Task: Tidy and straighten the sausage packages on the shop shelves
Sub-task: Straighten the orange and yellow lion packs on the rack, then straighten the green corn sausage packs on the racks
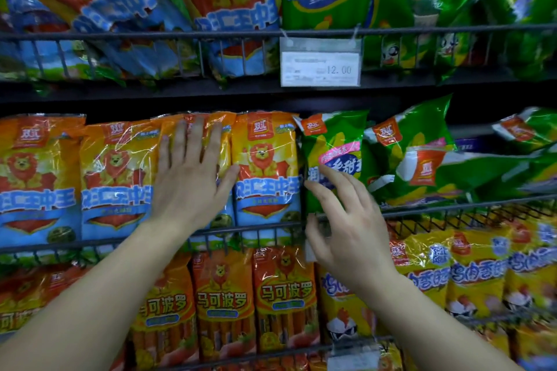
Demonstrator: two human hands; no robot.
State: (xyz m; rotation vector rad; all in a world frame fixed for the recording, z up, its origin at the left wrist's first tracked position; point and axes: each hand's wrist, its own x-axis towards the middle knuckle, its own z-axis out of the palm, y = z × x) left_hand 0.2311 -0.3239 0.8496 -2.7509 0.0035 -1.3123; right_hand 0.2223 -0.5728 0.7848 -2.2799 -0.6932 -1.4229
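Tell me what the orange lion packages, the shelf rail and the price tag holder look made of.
Orange lion packages: glossy plastic film, judging by crinkles and glare. Shelf rail: thin dark wire, probably coated metal. Price tag holder: clear, likely plastic, sleeve over a white paper label.

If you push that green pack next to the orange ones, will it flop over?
Probably. The green pack already leans, and its shiny wrapper looks crinkly and soft at the top, so it may bend. The film looks slippery too. The shelf's wire rail should likely stop it sliding off.
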